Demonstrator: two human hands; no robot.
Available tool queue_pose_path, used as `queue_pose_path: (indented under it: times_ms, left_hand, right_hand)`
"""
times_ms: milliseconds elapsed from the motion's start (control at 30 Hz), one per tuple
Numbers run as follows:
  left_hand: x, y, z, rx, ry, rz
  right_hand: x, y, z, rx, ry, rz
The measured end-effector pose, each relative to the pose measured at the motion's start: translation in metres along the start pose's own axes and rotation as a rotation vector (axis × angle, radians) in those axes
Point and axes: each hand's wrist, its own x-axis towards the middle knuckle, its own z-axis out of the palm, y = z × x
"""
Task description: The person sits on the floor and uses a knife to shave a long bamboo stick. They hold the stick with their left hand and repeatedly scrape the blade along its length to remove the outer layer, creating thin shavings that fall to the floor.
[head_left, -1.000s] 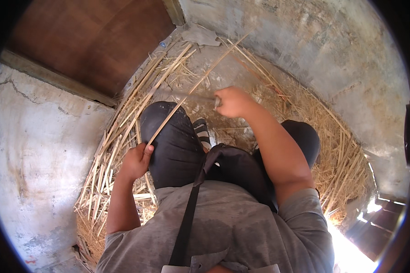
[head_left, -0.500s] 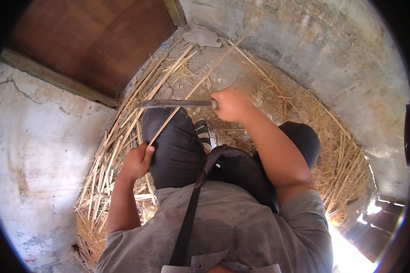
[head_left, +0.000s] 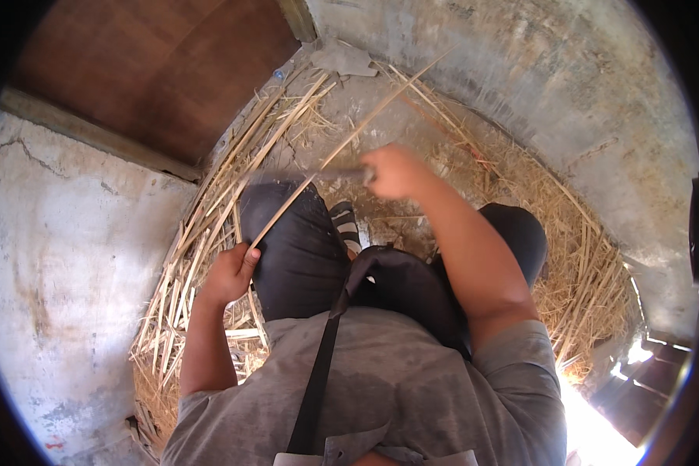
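Note:
My left hand (head_left: pixel 231 273) is closed on the lower end of a long, thin bamboo strip (head_left: pixel 349 138), thumb on top. From there the strip slants up and to the right, over my left knee, toward the far wall. A long-bladed knife (head_left: pixel 318 174) is gripped by its handle in my right hand (head_left: pixel 398 172). Its blade points left and is smeared by motion. It crosses the strip just above the knee; whether it touches the strip I cannot tell.
Many split strips (head_left: pixel 180 283) lie along the left wall (head_left: pixel 70 264). Shavings (head_left: pixel 579 268) are heaped at the right, against the other wall (head_left: pixel 536 85). A brown panel (head_left: pixel 155 70) stands at the far left. A black bag (head_left: pixel 400 283) rests across my lap.
The knife has gone from sharp to blurred, with my right hand slightly higher. The strip's far end has shifted up and to the right. My left hand stays nearly in place.

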Motion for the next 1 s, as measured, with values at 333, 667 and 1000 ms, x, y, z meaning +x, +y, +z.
queue_pose_path:
  times_ms: [333, 667, 1000]
  left_hand:
    - [0.003, -0.001, 0.002, -0.036, 0.005, -0.034]
    - [0.007, -0.005, -0.008, -0.062, -0.071, -0.031]
    - [-0.001, -0.012, -0.006, -0.031, -0.065, 0.035]
  right_hand:
    - [-0.008, -0.01, -0.006, 0.054, 0.062, 0.055]
    - [0.003, 0.061, -0.002, 0.127, 0.231, 0.28]
    - [-0.002, 0.02, -0.007, 0.006, -0.027, 0.135]
